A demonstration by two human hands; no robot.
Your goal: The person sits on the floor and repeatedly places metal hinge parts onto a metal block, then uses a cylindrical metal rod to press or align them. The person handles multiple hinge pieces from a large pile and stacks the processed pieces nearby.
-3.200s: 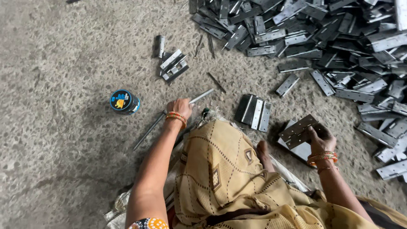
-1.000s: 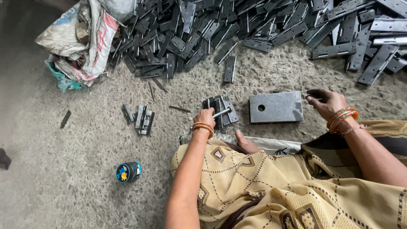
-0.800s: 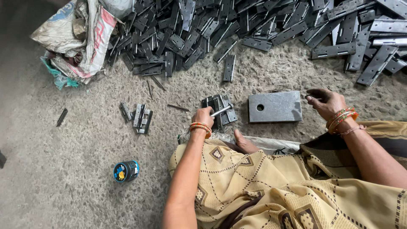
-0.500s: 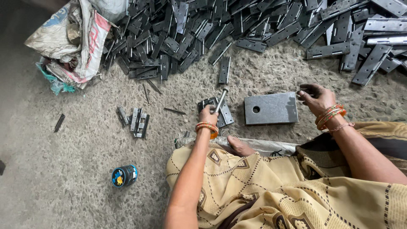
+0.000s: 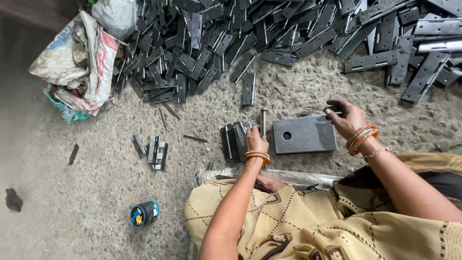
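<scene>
Head view: the left hand (image 5: pixel 256 140) has its grip closed around an upright metal pin (image 5: pixel 263 120) beside the hinge stack (image 5: pixel 233 141), while the right hand (image 5: pixel 347 118) pinches the grey holed block (image 5: pixel 304 134) at its far corner on the floor; best kept steady.

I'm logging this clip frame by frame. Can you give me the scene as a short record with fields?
Setting: rough concrete floor, person seated
Left hand: holds a metal rod upright beside a small stack of hinges
Right hand: at the far edge of a grey metal block with a hole
Behind: large pile of dark hinges
Left side: sacks, small round tin
</scene>
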